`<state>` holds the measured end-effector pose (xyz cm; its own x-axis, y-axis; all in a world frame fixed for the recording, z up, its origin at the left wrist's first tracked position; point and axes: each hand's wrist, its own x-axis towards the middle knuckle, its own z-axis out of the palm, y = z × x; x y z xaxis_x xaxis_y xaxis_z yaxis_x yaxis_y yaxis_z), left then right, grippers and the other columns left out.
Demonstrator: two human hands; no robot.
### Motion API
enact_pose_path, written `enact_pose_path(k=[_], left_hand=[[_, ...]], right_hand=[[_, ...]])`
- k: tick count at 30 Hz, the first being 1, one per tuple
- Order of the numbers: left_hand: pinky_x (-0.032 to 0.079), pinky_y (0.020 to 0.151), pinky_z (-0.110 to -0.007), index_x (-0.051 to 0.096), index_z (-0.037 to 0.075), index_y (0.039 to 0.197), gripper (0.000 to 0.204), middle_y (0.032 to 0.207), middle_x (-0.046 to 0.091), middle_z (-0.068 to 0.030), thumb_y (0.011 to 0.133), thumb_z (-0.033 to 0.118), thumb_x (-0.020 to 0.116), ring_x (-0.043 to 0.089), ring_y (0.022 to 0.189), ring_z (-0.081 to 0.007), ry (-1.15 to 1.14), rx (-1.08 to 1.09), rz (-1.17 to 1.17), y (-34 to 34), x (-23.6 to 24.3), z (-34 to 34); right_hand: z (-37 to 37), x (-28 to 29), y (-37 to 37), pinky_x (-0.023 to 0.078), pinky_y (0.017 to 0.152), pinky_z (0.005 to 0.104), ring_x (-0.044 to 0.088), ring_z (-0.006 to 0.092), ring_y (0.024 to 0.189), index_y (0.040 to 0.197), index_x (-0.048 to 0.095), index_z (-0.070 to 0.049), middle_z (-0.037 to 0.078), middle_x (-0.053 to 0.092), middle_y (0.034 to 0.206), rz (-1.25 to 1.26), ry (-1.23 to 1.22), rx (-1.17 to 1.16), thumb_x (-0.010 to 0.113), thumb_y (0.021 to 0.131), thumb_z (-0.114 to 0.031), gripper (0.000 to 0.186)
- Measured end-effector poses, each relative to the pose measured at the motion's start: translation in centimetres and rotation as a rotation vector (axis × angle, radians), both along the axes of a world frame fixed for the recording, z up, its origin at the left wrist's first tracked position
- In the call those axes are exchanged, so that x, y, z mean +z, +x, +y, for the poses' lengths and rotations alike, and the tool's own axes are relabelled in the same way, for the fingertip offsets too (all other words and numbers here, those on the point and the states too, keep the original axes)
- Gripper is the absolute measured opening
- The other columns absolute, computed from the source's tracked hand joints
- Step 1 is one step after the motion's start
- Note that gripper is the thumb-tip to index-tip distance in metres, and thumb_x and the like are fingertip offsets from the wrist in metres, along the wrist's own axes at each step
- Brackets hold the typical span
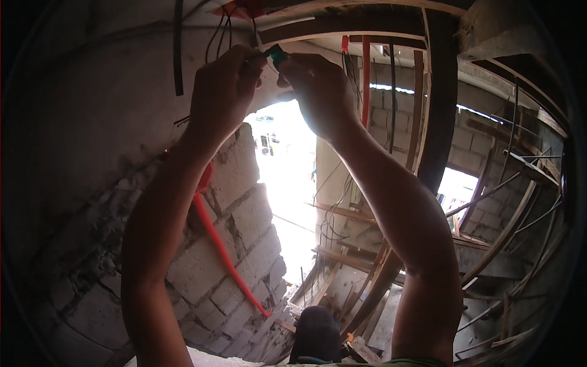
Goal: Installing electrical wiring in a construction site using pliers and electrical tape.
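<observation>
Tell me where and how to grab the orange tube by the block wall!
Grip around the slim middle of the orange tube, probably from the right: that stretch shows uncovered against the block wall, and the bright opening seems to leave room.

There are two bare hands, one left hand (221,85) and one right hand (325,88), on two forearms (391,189), with one green strip (279,56). Orange tubing comes to three pieces: one slanting tube (227,254), one upright pipe (365,79) and one short end (345,43). One red box (247,7) shows, with at least three dark wires (219,32). Two large bright openings (287,162), one thick dark post (441,104) and one dark-clad leg (316,335) count too. Wall blocks (229,177) and timbers (361,27) are many, too overlapped for a sure count.
</observation>
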<state>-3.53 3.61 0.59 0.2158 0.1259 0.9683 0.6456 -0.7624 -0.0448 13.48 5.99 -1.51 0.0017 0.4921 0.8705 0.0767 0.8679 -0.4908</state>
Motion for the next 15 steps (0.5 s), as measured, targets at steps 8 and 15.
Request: enact_pose_path(k=[8,15], left_hand=[[0.047,0.075,-0.04,0.072,0.015,0.102,0.012,0.074,0.067,-0.0042,0.091,0.018,0.072,0.063,0.068,-0.0218,0.296,0.222,0.493,-1.3,1.7,0.2],[0.053,0.075,-0.032,0.07,0.008,0.106,0.015,0.092,0.072,-0.0069,0.094,0.015,0.07,0.069,0.081,-0.0195,0.254,0.08,0.455,-1.6,0.2,1.0]], right_hand=[[0.7,1.1,0.5,0.05,0.091,0.0358,0.068,0.021,0.101,0.111,0.073,-0.005,0.012,0.073,0.104,-0.078,0.589,0.097,0.05,0.102,-0.047,0.049],[0.4,1.1,0.7,0.055,0.076,0.0356,0.069,0.018,0.097,0.124,0.063,-0.006,0.009,0.072,0.105,0.012,-0.049,0.304,0.039,0.104,-0.048,0.052]])
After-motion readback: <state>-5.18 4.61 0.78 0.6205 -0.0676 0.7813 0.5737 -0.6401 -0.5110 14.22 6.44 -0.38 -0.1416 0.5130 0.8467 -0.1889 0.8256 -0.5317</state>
